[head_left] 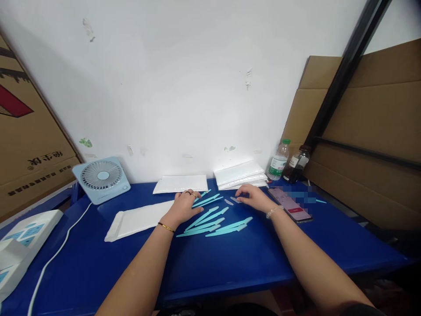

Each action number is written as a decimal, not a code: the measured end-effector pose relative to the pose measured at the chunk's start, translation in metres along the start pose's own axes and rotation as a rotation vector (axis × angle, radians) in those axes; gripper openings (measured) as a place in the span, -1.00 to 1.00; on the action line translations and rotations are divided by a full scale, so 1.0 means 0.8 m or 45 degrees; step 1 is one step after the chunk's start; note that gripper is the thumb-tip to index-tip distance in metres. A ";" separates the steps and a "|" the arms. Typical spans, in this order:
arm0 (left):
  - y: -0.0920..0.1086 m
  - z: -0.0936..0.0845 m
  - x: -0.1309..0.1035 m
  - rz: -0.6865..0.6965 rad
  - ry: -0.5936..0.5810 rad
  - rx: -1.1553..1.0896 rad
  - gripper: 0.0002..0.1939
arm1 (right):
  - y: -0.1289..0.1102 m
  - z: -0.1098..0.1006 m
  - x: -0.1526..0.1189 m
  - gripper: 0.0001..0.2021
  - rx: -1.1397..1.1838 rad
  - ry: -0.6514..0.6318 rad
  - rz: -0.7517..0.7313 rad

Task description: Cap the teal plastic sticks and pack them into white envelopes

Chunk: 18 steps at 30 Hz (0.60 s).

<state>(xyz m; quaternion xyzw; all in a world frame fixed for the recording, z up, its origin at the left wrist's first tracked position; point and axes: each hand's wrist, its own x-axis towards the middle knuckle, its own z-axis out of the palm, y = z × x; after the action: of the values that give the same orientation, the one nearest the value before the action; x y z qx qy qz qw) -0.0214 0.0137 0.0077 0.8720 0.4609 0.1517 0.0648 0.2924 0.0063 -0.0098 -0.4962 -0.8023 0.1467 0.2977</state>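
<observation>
Several slim turquoise eyebrow razors point(205, 227) lie fanned out on the blue table. My left hand point(184, 207) rests over the far-left razors, fingers spread and thumb apart. Its fingertips partly cover those razors, and I see nothing gripped in it. Beyond the razors, my right hand point(255, 197) reaches in with bent fingers, thumb and index finger apart. Its fingertips are at a small clear plastic piece point(234, 199), perhaps touching it. A second clear piece point(229, 202) lies just left of that. A long white padded envelope point(140, 219) lies flat, partly behind my left hand.
White envelopes lie by the wall, one flat point(180, 183) and several stacked point(241, 173). A phone point(291, 205), a water bottle point(279, 162) and a dark bottle point(296, 166) are at right. A blue fan point(102, 179), white cable and power strip point(29, 235) stand left.
</observation>
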 end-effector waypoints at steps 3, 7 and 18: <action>0.014 0.004 -0.003 0.070 -0.102 -0.045 -0.68 | -0.024 0.015 0.003 -0.84 -0.042 -0.158 -0.131; 0.026 0.012 -0.003 0.098 -0.212 -0.061 -0.72 | -0.042 0.032 0.006 -0.87 -0.167 -0.322 -0.172; 0.025 0.008 0.002 0.215 -0.119 0.094 -0.61 | -0.035 0.016 0.006 -0.90 -0.152 -0.153 -0.169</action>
<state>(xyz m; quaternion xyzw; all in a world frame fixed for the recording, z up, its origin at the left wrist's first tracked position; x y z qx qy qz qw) -0.0030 0.0038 0.0070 0.9156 0.3877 0.0989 0.0411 0.2630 -0.0015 -0.0028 -0.4490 -0.8572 0.1081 0.2281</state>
